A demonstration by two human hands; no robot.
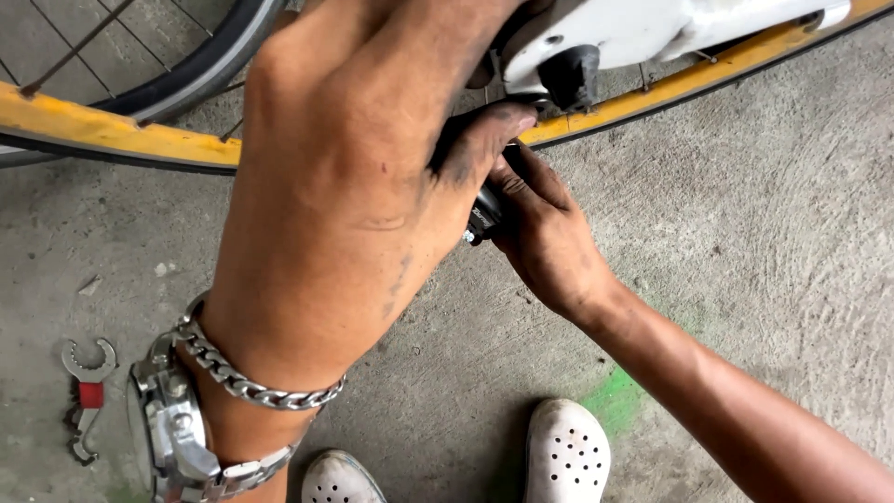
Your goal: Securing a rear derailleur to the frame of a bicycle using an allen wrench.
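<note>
Head view: left hand [345, 186] fills the centre of the frame, its grip pinching a small black part [484, 216] below the yellow wheel rim [112, 135]. Right hand [545, 237] reaches in from the lower right, its grip closed on the same part. A spanner [86, 391] lies on the floor at the lower left.

Bicycle repair workshop: concrete floor [745, 186], wheel [112, 140], spanner [87, 396].

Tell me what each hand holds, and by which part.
The right hand grips a small black part by its lower end. The left hand reaches up to the white frame; its grip is hidden.
</note>
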